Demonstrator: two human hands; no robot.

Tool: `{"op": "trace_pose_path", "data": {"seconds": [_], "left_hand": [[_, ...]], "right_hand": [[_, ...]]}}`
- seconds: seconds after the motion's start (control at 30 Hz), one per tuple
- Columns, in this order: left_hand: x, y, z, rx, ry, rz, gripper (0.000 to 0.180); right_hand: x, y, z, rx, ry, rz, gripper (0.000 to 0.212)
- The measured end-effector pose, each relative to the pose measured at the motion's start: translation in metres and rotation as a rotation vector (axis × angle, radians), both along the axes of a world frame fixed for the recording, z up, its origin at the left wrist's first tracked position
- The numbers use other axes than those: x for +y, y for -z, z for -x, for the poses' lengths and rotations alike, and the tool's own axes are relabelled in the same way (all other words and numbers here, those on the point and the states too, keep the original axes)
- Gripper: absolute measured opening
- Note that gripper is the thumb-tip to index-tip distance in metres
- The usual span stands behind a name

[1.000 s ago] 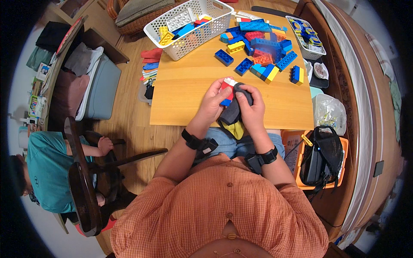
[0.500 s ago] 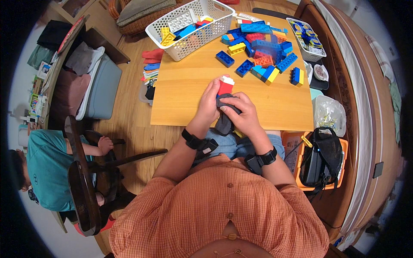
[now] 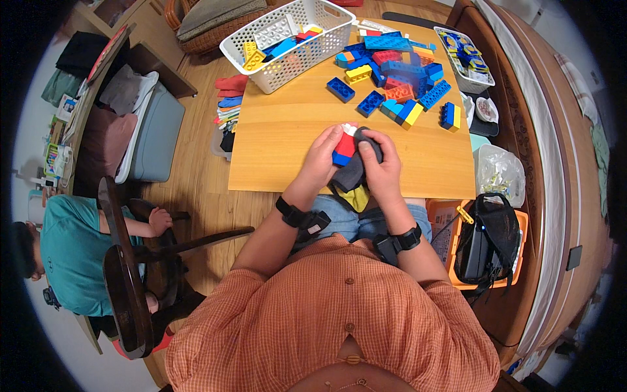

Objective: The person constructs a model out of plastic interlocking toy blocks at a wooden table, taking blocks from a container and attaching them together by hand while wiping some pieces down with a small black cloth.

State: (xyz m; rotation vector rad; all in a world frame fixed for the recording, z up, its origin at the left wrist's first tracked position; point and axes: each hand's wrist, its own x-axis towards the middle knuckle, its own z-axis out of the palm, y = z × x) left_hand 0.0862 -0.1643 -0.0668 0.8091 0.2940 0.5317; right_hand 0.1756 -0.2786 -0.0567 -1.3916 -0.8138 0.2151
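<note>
Over the table's near edge, my left hand (image 3: 322,153) is closed round a few joined toy bricks (image 3: 343,145), red with white on top and blue below. My right hand (image 3: 383,157) grips a dark grey cloth (image 3: 353,171), pressing part of it against the bricks' right side. The cloth hangs down toward my lap, and a yellow-green part (image 3: 356,198) shows at its lower end. My fingers hide part of the bricks. Farther back lie several loose toy bricks (image 3: 390,112), mostly blue, with some red, yellow and orange.
A white perforated basket (image 3: 287,70) with more bricks stands at the far left of the wooden table (image 3: 274,144). Right of the table are another white basket (image 3: 475,80) and an orange bin (image 3: 520,245) under a black mesh bag. At left, a person (image 3: 78,255) sits on a dark chair.
My right hand has shifted up and right with the cloth, from the bricks' lower end to their side. The bricks' blue lower part and the cloth's yellow-green part now show more.
</note>
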Motion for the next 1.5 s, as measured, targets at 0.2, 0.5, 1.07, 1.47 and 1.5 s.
{"op": "trace_pose_path", "data": {"seconds": [0.2, 0.5, 1.07, 1.47, 1.5], "left_hand": [[0.003, 0.004, 0.001, -0.007, -0.108, 0.035, 0.045], [0.003, 0.004, 0.000, -0.030, -0.102, -0.048, 0.040], [0.002, 0.003, 0.004, 0.016, -0.092, -0.091, 0.047], [0.031, -0.036, 0.004, 0.241, -0.392, -0.371, 0.044], [0.045, -0.051, 0.001, 0.226, -0.485, -0.413, 0.041]], "right_hand": [[-0.004, -0.010, 0.006, -0.279, -0.195, 0.102, 0.021], [-0.006, -0.008, 0.003, -0.189, -0.115, 0.069, 0.020], [-0.005, -0.008, 0.005, -0.258, -0.225, 0.100, 0.022], [-0.005, -0.007, 0.000, -0.180, -0.159, 0.168, 0.023], [-0.005, -0.008, 0.000, -0.188, -0.154, 0.152, 0.022]]}}
